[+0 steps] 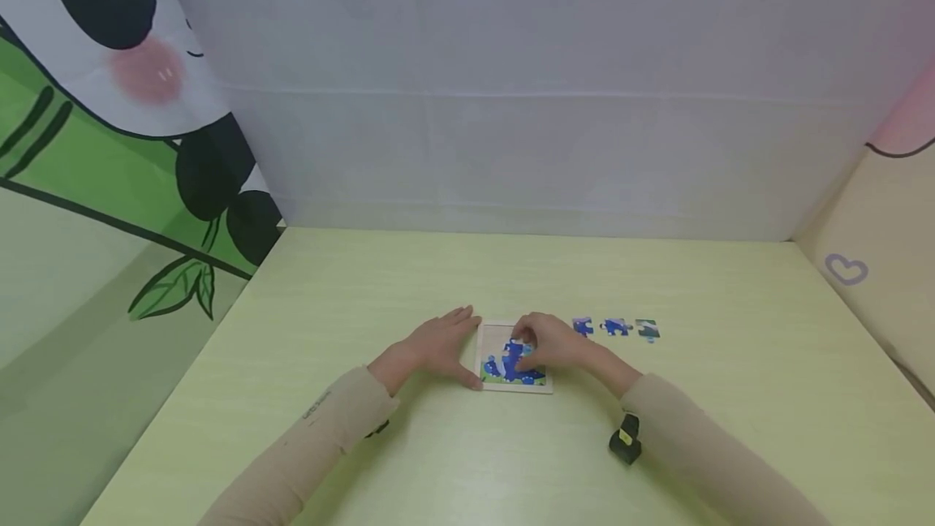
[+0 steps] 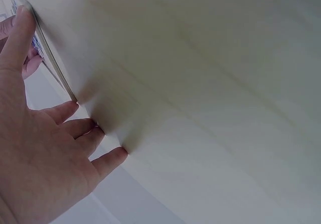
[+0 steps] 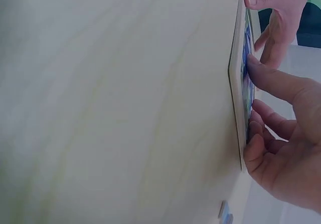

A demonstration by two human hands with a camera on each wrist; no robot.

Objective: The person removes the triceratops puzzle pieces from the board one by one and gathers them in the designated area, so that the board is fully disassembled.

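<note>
A square wooden puzzle tray (image 1: 515, 390) lies on the table, partly filled with blue and green jigsaw pieces (image 1: 513, 364). My left hand (image 1: 441, 343) rests along its left side, thumb at the near corner and straight fingers by the far one. Over the tray's right part, my right hand (image 1: 551, 341) has curled fingers and thumb down on a puzzle piece, mostly hidden beneath the hand. In the right wrist view, the right thumb (image 3: 273, 78) touches the picture surface, with the other fingers bent at the tray's edge.
To the right of the tray, loose jigsaw pieces lie in a row: one beside the right wrist (image 1: 583, 326), a blue one (image 1: 617, 327) and a green-blue one (image 1: 647, 329). A pale wall (image 1: 540, 161) stands behind the light wooden table (image 1: 380, 282).
</note>
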